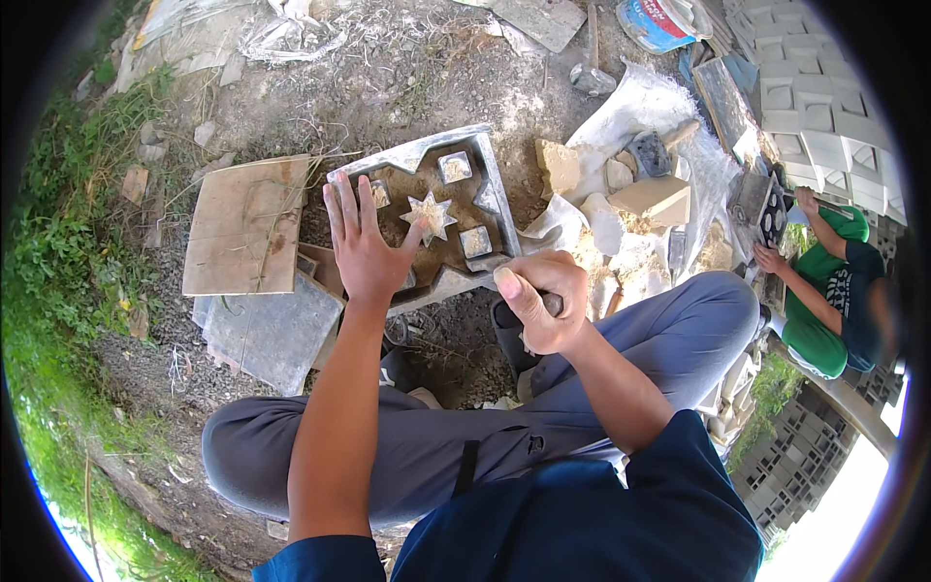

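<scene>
Frame centre: left hand (369,254) spread over the mould (497,202); right hand (549,291) clenched round a handle (554,304). Step, apparently: working the mould; next move calls for steady bracing.

From my end I can make out white lettering (669,14) on the blue-&-red bucket (652,37), far R; pale print (838,288) on dark shirt (862,303), R edge, too sm. to read.

R hand (557,326) obj. (554,304) prob. mostly hidden

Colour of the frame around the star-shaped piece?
The frame is grey, best seen in the head view.
</scene>
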{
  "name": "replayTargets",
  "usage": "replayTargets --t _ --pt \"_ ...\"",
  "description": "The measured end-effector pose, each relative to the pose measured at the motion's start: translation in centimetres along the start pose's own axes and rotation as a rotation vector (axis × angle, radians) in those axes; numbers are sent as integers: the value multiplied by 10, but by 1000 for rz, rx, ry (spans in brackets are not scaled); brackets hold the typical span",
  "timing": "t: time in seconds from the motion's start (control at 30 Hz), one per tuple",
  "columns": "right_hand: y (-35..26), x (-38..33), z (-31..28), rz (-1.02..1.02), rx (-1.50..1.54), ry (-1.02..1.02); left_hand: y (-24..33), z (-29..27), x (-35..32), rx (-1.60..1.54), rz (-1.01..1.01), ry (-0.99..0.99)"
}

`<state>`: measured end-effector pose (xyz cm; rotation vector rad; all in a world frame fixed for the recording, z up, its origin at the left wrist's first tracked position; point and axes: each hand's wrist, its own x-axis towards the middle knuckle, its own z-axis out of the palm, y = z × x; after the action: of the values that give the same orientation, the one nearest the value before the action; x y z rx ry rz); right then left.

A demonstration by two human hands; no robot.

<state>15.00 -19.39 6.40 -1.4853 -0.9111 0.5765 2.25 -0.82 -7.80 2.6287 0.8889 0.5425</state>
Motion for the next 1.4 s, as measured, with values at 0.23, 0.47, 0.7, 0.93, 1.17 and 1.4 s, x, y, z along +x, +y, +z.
replayTargets --t 0.23,0.47,0.7,0.93,1.17,1.4 --pt "-5 -6 -6 -71 203 102 1 1 -1 9 -19 0" --pt "-48 -5 -20 -299 428 371 3 -1 -2 35 -63 -62" --pt "-39 -9 -7 -208 256 491 -2 3 -4 52 -71 -74" --pt "-7 -6 -9 6 112 332 -3 2 -4 56 -71 -78" --pt "-1 -7 -12 1 281 147 -2 3 -5 49 -44 -45" --pt "5 -4 -3 -135 157 77 -1 0 -4 74 -98 -113"
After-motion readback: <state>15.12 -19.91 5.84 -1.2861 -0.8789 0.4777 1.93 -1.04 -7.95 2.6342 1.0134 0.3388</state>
